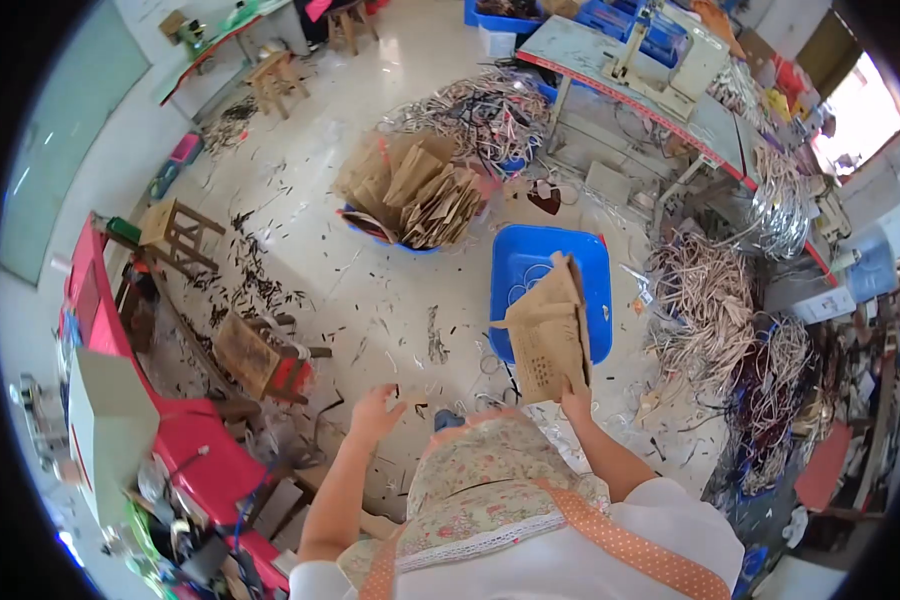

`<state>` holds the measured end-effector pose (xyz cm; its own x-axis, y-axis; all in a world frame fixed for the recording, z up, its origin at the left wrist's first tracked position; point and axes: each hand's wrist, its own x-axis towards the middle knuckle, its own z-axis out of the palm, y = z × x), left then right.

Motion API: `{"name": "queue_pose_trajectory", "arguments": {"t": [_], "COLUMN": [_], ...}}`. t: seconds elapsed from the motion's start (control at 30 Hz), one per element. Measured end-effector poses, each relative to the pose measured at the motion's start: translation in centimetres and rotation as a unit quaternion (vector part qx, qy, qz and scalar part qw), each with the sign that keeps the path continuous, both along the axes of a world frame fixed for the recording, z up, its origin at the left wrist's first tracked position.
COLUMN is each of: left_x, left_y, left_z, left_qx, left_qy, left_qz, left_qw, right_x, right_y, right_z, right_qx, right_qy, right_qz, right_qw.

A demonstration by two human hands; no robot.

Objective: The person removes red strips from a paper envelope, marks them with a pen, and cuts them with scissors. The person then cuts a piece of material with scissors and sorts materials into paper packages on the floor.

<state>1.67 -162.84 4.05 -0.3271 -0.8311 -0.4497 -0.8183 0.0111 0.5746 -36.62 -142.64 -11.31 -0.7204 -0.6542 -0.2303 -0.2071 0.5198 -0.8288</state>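
My right hand [575,403] grips the lower edge of a folded brown cardboard piece [545,345] with dark printing on it. The cardboard is tilted above a blue plastic tub [600,300] and covers part of it. Thin pale loops show inside the tub. To the left, my left hand [374,415] is held over the littered floor with its fingers apart and nothing visible in them. A floral apron [480,465] covers my front, below both hands.
Ahead stands another tub packed with brown cardboard [415,190]. Behind it is a heap of strips [490,110]. A sewing machine table [610,80] and a pale strip pile [710,300] are on the right. Wooden stools [245,350] and a pink-covered table [195,440] line the left.
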Motion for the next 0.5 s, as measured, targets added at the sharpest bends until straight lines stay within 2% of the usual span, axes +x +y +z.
{"name": "queue_pose_trajectory", "arguments": {"t": [0.03,0.07,0.1,0.13,0.17,0.2,0.27,0.37,0.5], "left_x": [-1.9,-3.9,-6.0,-8.4,-10.8,-13.0,-17.3,-23.1,-29.2], "left_y": [-3.1,-6.0,-8.8,-11.3,-13.8,-15.9,-19.7,-24.8,-31.4], "left_z": [-1.3,-2.4,-3.6,-4.6,-5.7,-6.8,-9.3,-14.8,-21.8], "left_qx": [-0.022,-0.047,-0.043,-0.066,-0.086,-0.08,-0.117,-0.12,-0.116], "left_qy": [-0.035,-0.069,-0.071,-0.095,-0.119,-0.121,-0.142,-0.163,-0.185], "left_qz": [-0.083,-0.163,-0.168,-0.241,-0.314,-0.319,-0.394,-0.449,-0.505], "left_qw": [0.996,0.983,0.982,0.964,0.938,0.937,0.9,0.87,0.835], "right_x": [0.0,-0.3,-0.4,-0.8,-1.2,-1.9,-2.9,-5.0,-8.9], "right_y": [-2.2,-3.8,-5.2,-6.9,-8.8,-10.3,-13.7,-19.6,-27.3], "right_z": [2.0,1.4,0.3,-0.5,-1.6,-2.6,-3.9,-6.5,-11.1], "right_qx": [0.023,0.025,-0.034,-0.094,-0.101,-0.096,-0.135,-0.107,-0.08], "right_qy": [-0.069,-0.071,-0.123,-0.171,-0.165,-0.167,-0.213,-0.215,-0.274], "right_qz": [-0.04,-0.046,-0.109,-0.17,-0.214,-0.219,-0.263,-0.338,-0.346], "right_qw": [0.997,0.996,0.986,0.966,0.958,0.957,0.931,0.91,0.894]}}
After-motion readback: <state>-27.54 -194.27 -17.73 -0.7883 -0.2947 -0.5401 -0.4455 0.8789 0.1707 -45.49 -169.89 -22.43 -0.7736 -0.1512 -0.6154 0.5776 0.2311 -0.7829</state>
